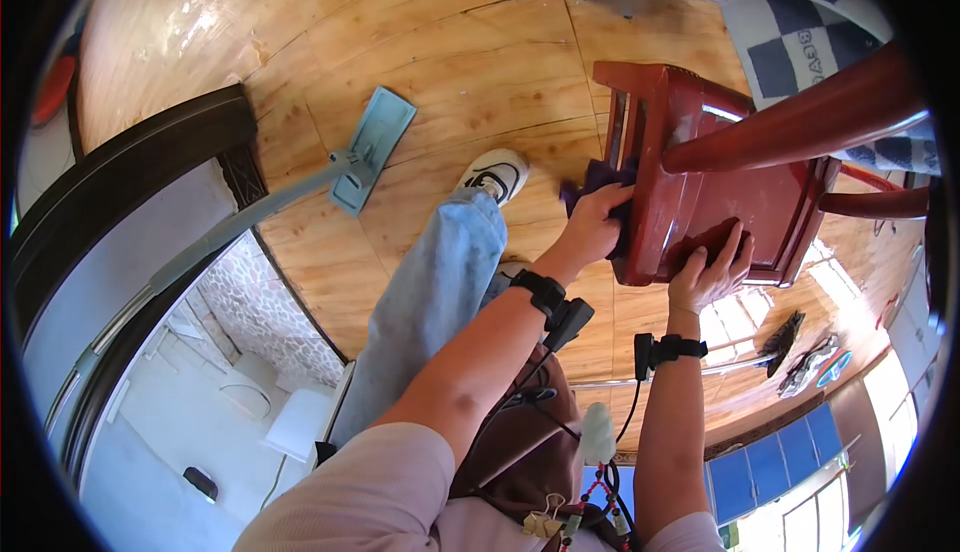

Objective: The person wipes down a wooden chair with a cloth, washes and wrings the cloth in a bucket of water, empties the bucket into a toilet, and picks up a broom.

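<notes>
Stool (650, 182) tilted, legs (790, 132) sideways, likely for reach | left hand (594, 224): pinching cloth (602, 174) at its edge | right hand (708, 274): spread over panel (752, 207), apparently to steady it

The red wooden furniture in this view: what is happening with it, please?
A person is handling the red wooden furniture with both bare hands. The left hand holds a dark purple cloth at its side, while the right hand rests against its panel. Whether the cloth is moving, one picture cannot show. A blue flat mop stands nearby, its head on the floor.
</notes>
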